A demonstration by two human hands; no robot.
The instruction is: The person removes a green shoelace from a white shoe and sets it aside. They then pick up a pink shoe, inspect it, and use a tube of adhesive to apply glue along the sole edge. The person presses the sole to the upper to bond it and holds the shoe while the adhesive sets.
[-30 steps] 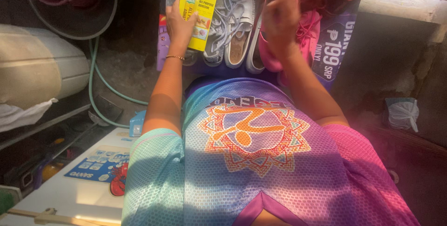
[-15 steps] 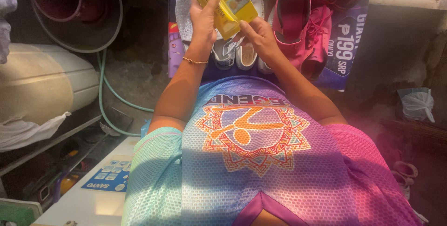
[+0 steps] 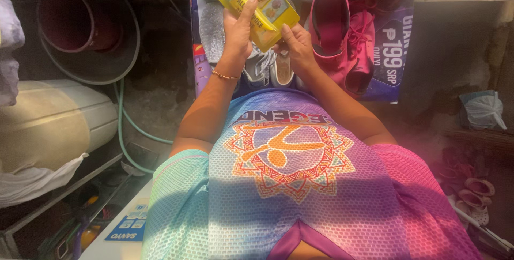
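Nearest the camera is the person's mesh shirt (image 3: 289,185), shading from teal to pink with an orange emblem, and both forearms run up from it toward twelve o'clock. The left hand (image 3: 238,29) — a thin bracelet (image 3: 225,76) on its wrist — is wrapped around the lower left edge of a yellow carded packet (image 3: 257,0), thumb laid up across its face and fingers hidden behind it. The right hand (image 3: 297,46) meets the packet's lower corner from four o'clock, thumb and fingertips pinched closed on that corner. The packet sits just above and between the two hands at the top centre of the view; its long axis tilts from eleven o'clock down to five o'clock, green header end farthest from the body. The left hand covers more of the packet and sits higher along it, the right only at the near end. Beyond, a pink shoe (image 3: 334,29) rests at one o'clock and grey sneakers (image 3: 267,67) lie just under the hands. Far left, a dark round tub (image 3: 85,29) lies at ten o'clock, a green hose (image 3: 126,131) curling beneath it.
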